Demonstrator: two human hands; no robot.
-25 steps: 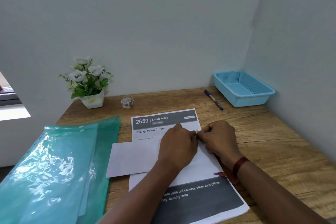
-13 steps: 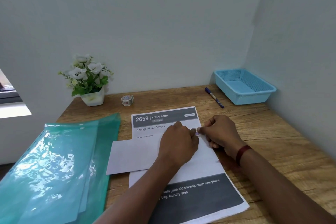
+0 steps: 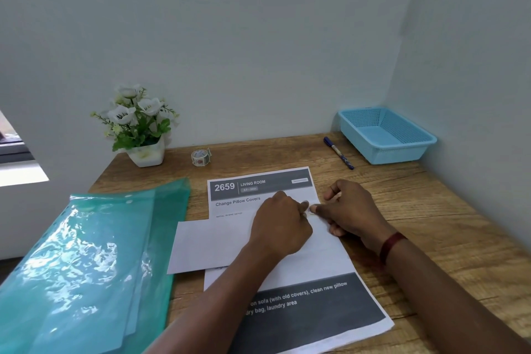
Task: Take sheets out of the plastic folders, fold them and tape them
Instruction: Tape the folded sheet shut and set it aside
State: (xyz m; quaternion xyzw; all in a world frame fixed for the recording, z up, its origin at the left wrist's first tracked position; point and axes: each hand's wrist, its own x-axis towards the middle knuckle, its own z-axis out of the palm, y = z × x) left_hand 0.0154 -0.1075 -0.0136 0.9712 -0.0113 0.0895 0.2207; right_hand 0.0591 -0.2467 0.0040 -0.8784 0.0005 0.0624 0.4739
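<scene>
While your left hand [image 3: 280,225] pins the folded sheet [image 3: 209,244] atop the printed sheet [image 3: 287,307], your right hand [image 3: 349,211] has edged up — fingertips of both pinch something tiny, likely tape; plastic folders [image 3: 86,267] lie left.

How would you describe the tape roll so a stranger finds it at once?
Look along the back edge of the wooden desk, by the wall. Right of the potted white flowers stands a small tape roll. It alone is ring-shaped; the pen farther right is long and thin.

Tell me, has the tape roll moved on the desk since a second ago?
No. The tape roll sits in the same spot beside the flower pot, as before; only the camera shifted.
</scene>
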